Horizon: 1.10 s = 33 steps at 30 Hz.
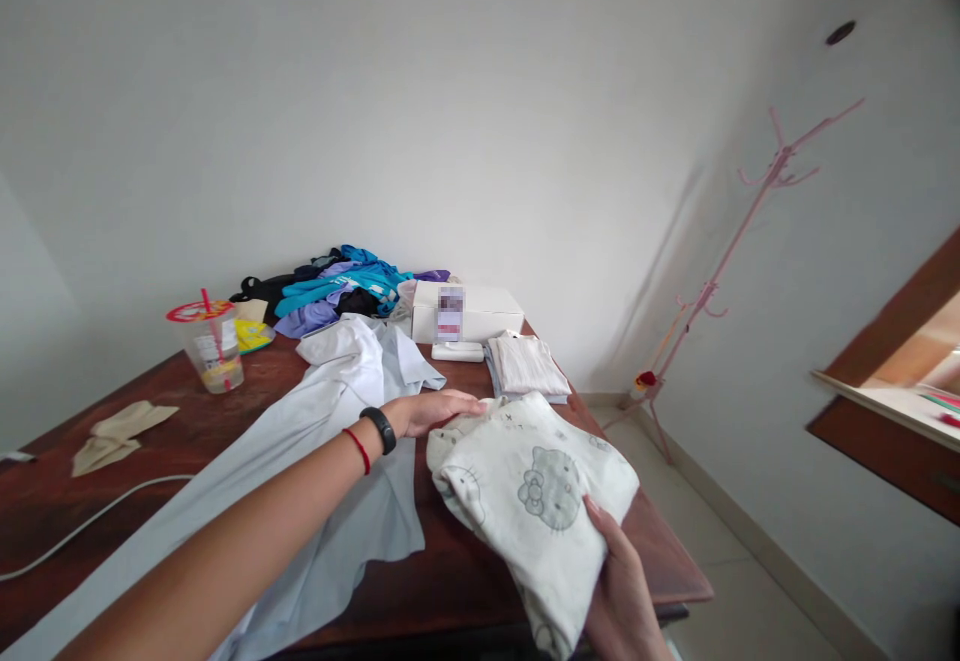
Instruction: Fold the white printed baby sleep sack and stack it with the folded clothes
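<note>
A white cloth garment [551, 486] printed with grey cartoon cats is partly folded, held over the front right of the table. My left hand [435, 413], with a black band and a red string at its wrist, closes on the garment's far left edge; its fingertips are partly hidden by cloth. On the near right side, my right hand [622, 581] grips the cloth with the thumb on top and the fingers underneath, out of sight. A long pale blue-white garment [322, 481] lies spread beneath my left forearm.
A folded white stack [525, 365] sits by the table's right edge, near a white box [480, 309] and a small white stand [457, 352]. Piled clothes [341, 286] lie at the back. Left are a plastic cup [214, 346], beige cloth [124, 433] and white cable [97, 521]. A pink coat rack [720, 261] stands right.
</note>
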### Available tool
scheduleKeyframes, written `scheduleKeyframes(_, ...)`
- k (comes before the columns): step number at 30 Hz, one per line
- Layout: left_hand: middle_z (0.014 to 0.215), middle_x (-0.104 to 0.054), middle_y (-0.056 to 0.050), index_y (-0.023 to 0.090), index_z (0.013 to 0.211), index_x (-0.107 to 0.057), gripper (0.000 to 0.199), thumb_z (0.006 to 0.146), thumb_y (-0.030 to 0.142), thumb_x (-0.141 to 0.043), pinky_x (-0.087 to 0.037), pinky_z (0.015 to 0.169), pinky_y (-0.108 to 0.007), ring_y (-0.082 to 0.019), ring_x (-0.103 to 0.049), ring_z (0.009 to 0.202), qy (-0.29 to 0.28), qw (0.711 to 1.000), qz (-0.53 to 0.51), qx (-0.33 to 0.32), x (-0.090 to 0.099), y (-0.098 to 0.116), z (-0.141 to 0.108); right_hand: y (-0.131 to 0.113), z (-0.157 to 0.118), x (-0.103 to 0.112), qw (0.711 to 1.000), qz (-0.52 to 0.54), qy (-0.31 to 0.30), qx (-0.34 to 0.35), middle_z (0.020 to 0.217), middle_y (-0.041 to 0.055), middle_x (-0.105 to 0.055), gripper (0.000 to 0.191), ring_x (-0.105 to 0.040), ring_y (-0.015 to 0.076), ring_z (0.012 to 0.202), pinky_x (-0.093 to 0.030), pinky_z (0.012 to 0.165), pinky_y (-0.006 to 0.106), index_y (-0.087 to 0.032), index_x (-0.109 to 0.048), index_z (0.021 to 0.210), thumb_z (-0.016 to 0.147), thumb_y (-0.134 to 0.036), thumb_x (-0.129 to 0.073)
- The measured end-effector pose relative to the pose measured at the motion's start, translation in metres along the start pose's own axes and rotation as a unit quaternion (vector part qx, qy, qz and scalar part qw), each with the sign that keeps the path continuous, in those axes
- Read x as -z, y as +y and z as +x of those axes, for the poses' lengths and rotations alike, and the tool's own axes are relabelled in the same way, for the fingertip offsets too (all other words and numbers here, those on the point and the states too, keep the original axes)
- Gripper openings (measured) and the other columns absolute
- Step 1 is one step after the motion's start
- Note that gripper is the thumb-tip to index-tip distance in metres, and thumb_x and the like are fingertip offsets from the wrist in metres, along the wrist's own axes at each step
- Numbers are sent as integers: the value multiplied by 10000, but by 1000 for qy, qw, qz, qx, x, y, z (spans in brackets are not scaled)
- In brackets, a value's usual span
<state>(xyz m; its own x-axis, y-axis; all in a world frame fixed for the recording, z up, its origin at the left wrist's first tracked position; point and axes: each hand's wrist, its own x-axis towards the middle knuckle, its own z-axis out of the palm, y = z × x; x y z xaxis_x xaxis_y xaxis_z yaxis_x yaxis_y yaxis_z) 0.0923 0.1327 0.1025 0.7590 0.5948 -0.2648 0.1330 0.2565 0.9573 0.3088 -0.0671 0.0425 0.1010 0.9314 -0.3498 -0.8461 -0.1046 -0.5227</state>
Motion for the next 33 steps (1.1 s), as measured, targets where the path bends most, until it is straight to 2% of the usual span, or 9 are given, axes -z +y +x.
scheduleKeyframes(5,1039,-764,-99,206,1140,-604,502,816,565,-735,-530,593,-282,-198,-712,683,194,980,-48,-11,26,-39,5,-28,-1,-24,999,-5,25,38,1202,127,-762,599,-694,351,1163,-547,1044,540,-175,-609,1385,816,-247,-780)
scheduleKeyframes(8,997,-742,-77,209,1107,-556,424,852,527,-674,-541,611,-278,-175,-705,683,244,964,-91,-53,35,-60,7,-41,7,-43,998,-30,17,60,1180,122,-768,568,-710,331,1139,-557,1045,515,-168,-606,1384,835,-206,-744)
scheduleKeyframes(13,918,-722,-59,185,1016,-594,320,876,471,-632,-515,591,-247,-135,-661,632,241,964,-83,-80,35,-74,6,-74,55,-89,985,-70,-53,146,1184,99,-768,482,-723,292,1114,-571,1041,458,-177,-639,1327,847,-167,-687)
scheduleKeyframes(18,948,-730,-72,177,1002,-615,354,885,511,-608,-509,613,-251,-136,-665,663,216,971,-60,-84,34,-73,0,-121,135,-152,952,-60,-158,256,1166,59,-770,374,-703,239,1146,-559,1051,414,-195,-663,1266,896,-192,-605)
scheduleKeyframes(20,956,-730,-71,181,1007,-613,362,875,518,-623,-512,627,-256,-138,-670,673,211,971,-72,-85,35,-72,-2,-134,170,-167,933,-30,-182,307,1171,46,-766,353,-689,215,1166,-551,1053,373,-194,-665,1252,907,-228,-606)
scheduleKeyframes(22,961,-730,-72,180,1016,-610,359,873,509,-629,-511,627,-255,-136,-671,671,209,971,-84,-83,36,-73,-2,-136,202,-167,930,-11,-171,325,1166,34,-763,358,-680,198,1175,-549,1043,354,-203,-657,1259,907,-239,-603)
scheduleKeyframes(24,967,-731,-76,177,1027,-609,347,882,491,-624,-509,622,-252,-134,-671,668,204,972,-91,-79,37,-73,-3,-127,229,-151,942,-3,-125,311,1144,41,-767,360,-679,193,1168,-555,1021,343,-196,-648,1264,914,-250,-581)
scheduleKeyframes(28,967,-733,-81,171,1023,-616,336,888,478,-625,-514,630,-254,-136,-675,674,203,972,-93,-77,37,-72,-3,-93,259,-103,984,-70,25,165,1102,54,-770,347,-692,201,1104,-587,956,351,-199,-633,1241,903,-224,-562)
scheduleKeyframes(33,956,-732,-80,168,1029,-612,335,891,474,-620,-523,635,-262,-141,-678,674,199,972,-99,-79,37,-73,-4,-80,260,-83,989,-73,7,124,1164,77,-746,324,-674,222,1125,-570,987,427,-197,-621,1240,923,-236,-570)
